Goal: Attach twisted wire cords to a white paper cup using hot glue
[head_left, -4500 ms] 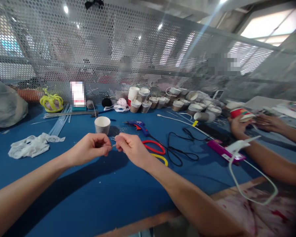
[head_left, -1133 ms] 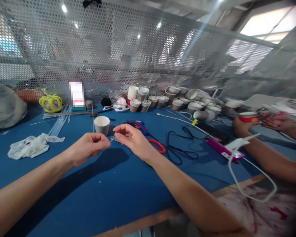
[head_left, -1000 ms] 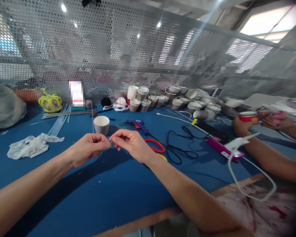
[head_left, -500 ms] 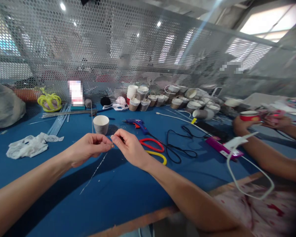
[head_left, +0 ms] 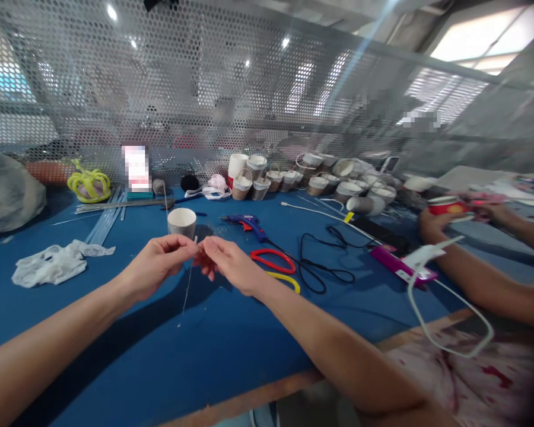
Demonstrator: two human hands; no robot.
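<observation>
Close together in front of a small grey-white cup, my two hands meet at their fingertips. My left hand pinches a thin whitish strand, which hangs down over the blue table. Thumb and fingers of my right hand are also drawn together at the strand's upper end. A thin grey stem stands at the cup's left side. Just right of my right hand lie a red loop and a yellow loop, partly hidden by the wrist.
A blue glue gun with a black cord lies behind my right hand. White lace is at the left. Several small pots stand along the mesh. At the right, a person's hands hold a red cup near a purple power strip.
The strand now hangs more steeply and closer to my hands. My right hand's fingers have turned, with lower fingertips showing beneath. The person's hands at the right have shifted slightly.
</observation>
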